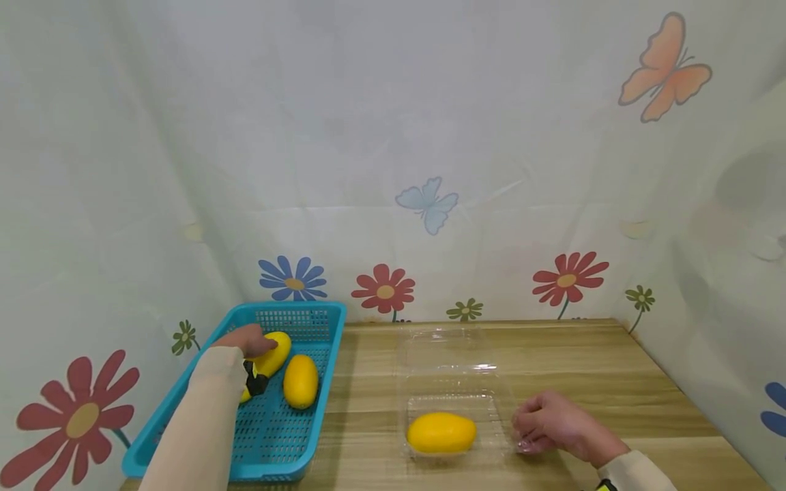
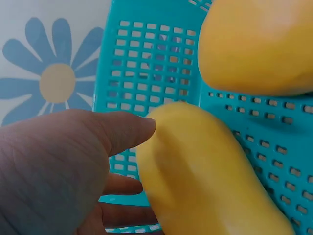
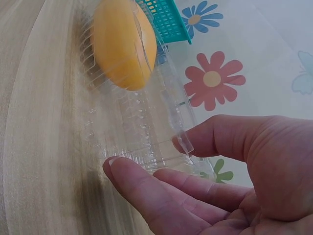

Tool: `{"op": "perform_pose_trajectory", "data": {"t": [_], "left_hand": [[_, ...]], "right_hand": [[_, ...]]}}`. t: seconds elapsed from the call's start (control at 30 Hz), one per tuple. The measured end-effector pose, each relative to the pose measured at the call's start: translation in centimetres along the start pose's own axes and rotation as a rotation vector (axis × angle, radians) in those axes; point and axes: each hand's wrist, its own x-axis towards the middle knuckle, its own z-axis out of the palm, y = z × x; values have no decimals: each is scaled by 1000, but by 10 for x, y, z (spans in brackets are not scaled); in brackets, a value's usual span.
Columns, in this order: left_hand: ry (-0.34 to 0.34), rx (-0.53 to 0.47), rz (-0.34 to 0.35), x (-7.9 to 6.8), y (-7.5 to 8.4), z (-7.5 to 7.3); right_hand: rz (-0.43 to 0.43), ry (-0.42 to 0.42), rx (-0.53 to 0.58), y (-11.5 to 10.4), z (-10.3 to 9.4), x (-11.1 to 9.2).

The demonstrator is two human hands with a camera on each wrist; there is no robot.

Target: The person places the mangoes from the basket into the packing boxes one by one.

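Observation:
Inside a blue plastic basket (image 1: pixel 328 409), my left hand (image 1: pixel 247 339) grips a yellow mango (image 1: pixel 276 353). The left wrist view shows the thumb (image 2: pixel 129 128) on this mango's end, with other fingers along its side. A second mango (image 1: pixel 301 382) lies beside it, and a bit of yellow (image 1: pixel 245 395) shows under my wrist strap. On the right, a clear plastic container (image 1: pixel 491 409) holds one mango (image 1: pixel 442 432) lying sideways, its lid (image 1: pixel 447 351) folded back. My right hand (image 1: pixel 561 424) pinches the container's right edge between thumb and fingers.
The basket stands at the left of a wood-grain table (image 1: pixel 559 361), the container near the middle front. Behind and at both sides hangs a pale curtain (image 1: pixel 368 136) printed with flowers and butterflies.

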Motion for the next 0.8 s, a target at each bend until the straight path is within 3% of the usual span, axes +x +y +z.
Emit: {"op": "perform_pose_trajectory", "data": {"t": [0.23,0.57,0.8], "left_hand": [[-19,-15,-26,1,-6,4],[-18,-54,-2,7,-7,10],[4,-86,-16,12,-7,18]], "right_hand": [[-1,-7,1,1,1,1],[13,1,1,0,1,1],[4,-6,3,3,1,2]]}}
